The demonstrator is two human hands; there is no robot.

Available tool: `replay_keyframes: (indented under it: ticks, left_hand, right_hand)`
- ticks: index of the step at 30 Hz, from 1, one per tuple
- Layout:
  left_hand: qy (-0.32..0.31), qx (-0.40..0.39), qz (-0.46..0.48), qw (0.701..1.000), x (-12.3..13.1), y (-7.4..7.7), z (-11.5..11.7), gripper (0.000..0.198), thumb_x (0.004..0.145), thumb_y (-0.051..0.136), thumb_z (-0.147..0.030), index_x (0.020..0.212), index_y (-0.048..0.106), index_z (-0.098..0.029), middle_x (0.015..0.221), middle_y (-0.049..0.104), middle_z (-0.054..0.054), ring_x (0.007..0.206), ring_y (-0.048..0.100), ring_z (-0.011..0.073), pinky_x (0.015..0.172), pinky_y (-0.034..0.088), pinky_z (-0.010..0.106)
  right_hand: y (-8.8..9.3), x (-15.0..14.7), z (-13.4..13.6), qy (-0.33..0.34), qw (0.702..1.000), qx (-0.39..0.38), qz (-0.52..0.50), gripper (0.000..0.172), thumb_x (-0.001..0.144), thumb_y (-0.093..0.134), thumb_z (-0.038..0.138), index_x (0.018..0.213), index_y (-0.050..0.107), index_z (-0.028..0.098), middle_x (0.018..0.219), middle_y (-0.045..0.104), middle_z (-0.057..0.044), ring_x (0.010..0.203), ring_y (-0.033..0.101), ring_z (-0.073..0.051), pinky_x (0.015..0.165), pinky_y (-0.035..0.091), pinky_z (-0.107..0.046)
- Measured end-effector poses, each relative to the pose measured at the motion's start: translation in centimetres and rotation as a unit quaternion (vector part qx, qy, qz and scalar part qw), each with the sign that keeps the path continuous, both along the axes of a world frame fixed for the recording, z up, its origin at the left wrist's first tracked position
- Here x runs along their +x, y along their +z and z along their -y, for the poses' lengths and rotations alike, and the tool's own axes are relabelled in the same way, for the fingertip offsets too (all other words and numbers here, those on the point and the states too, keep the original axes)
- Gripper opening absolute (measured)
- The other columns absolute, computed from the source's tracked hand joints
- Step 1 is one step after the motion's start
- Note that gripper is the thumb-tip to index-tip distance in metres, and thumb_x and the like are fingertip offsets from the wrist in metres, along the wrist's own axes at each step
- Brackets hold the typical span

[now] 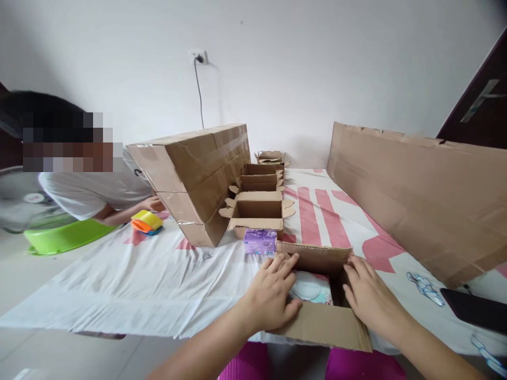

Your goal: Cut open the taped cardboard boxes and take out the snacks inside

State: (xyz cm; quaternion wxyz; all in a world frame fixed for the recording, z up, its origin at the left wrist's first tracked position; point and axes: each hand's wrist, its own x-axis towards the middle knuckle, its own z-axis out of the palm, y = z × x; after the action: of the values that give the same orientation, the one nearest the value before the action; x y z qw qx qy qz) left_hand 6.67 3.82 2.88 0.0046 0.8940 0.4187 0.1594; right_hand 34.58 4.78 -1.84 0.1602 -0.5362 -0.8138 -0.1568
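Observation:
A small open cardboard box [320,327] sits at the near edge of the table, in front of me. Inside it lies a pack with a pale round patch [311,287] on its printed top, perhaps a tissue pack. My left hand [275,293] rests over the box's left side, fingers along the far corner and thumb toward the near flap. On the opposite side, my right hand [366,290] has its fingertips on the right rim. Both hands grip the box walls; the side flaps are mostly hidden under them. Just beyond my left hand stands a purple tissue pack [260,241].
Several open cardboard boxes [259,209] form a row toward the wall. Taller cardboard partitions [198,174] flank the patterned cloth [312,211]. A yellow-orange bundle [146,221] lies near another person [91,190] at left. A dark phone-like device [475,309] lies at right.

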Motion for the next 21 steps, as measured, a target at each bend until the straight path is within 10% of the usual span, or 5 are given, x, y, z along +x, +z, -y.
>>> replay_keyframes:
  ticks: [6, 11, 21]
  left_hand:
    - [0.075, 0.020, 0.035, 0.996, -1.2, -1.8, 0.1, 0.052, 0.075, 0.069, -0.061, 0.109, 0.064, -0.021, 0.139, 0.055, 0.013, 0.125, 0.048, 0.0406, 0.102, 0.038, 0.056]
    - [0.162, 0.006, 0.163, 0.973, -2.5, -5.3, 1.1, 0.088, 0.074, 0.071, -0.061, 0.143, 0.036, -0.019, 0.142, 0.051, 0.019, 0.131, 0.047, 0.0407, 0.105, 0.040, 0.056]
    - [0.099, -0.212, 0.494, 0.838, -3.9, -10.4, 1.1, 0.117, 0.055, 0.076, -0.076, 0.143, 0.024, -0.020, 0.151, 0.033, 0.023, 0.141, 0.036, 0.0388, 0.114, 0.033, 0.056]
  right_hand:
    - [-1.1, -0.5, -0.8, -0.054, 0.991, -0.059, -0.111, 0.060, 0.093, 0.045, 0.036, 0.145, 0.037, 0.009, 0.136, 0.050, -0.023, 0.126, 0.051, -0.036, 0.102, 0.047, -0.053]
    - [-1.9, 0.4, -0.7, 0.027, 0.992, -0.067, -0.103, 0.073, 0.097, 0.042, 0.042, 0.157, 0.004, 0.024, 0.164, 0.013, -0.016, 0.147, 0.022, -0.036, 0.111, 0.037, -0.057]
    - [1.2, 1.2, -1.4, 0.089, 0.934, -0.332, -0.093, 0.137, 0.055, 0.071, 0.080, 0.157, 0.005, 0.018, 0.163, 0.009, -0.024, 0.148, 0.012, -0.042, 0.115, 0.027, -0.059]
